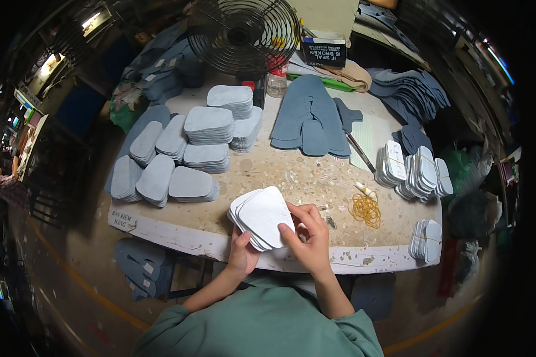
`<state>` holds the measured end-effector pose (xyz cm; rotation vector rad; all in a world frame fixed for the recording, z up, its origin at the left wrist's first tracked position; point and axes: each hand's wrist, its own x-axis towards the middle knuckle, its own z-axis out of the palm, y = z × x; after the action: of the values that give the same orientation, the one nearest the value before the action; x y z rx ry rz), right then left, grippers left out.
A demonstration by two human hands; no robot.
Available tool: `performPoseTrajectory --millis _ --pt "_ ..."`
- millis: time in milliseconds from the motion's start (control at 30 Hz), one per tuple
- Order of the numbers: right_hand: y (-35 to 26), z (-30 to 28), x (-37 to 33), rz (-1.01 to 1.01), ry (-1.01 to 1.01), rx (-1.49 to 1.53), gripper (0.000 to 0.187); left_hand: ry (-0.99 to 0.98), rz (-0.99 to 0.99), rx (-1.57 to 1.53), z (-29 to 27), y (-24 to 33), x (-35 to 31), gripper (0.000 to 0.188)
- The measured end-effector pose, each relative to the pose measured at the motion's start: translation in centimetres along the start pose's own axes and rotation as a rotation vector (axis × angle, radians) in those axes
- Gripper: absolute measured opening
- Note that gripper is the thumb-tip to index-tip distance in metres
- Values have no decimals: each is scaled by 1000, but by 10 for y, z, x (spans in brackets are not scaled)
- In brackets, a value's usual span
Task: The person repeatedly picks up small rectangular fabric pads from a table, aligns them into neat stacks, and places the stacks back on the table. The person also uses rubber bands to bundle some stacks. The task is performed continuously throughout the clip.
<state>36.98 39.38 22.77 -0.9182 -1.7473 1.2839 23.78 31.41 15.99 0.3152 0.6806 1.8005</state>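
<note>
Over the table's front edge I hold a stack of white shoe tongue pieces point(265, 217), rounded and slightly fanned at the left. My left hand point(242, 256) is closed around the stack's lower left side, thumb on its edge. My right hand point(309, 238) grips the right edge, its thumb on the top piece and its fingers partly hidden behind. Left of the hands stand several neat piles of pale grey-blue tongue pieces point(193, 183). A tangle of yellow rubber bands point(364, 209) lies to the right.
Banded bundles of tongue pieces point(390, 163) stand at the right, another bundle point(425, 241) near the front corner. Larger blue-grey cut pieces point(298, 113) lie at the back centre. A black fan point(239, 35), a clear bottle point(276, 82) and a dark box point(323, 52) are behind.
</note>
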Motion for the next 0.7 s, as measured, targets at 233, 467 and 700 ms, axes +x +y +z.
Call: performPoseTrajectory --millis 233,467,700 --pt "-6 -7 6 -89 43 -191 31 13 -12 46 3 2 -1 75" --pt "0 -14 5 74 139 382 15 51 28 80 4 0 -2 78" --pt "8 -33 8 -402 369 -547 14 119 -6 108 4 -2 -2 76"
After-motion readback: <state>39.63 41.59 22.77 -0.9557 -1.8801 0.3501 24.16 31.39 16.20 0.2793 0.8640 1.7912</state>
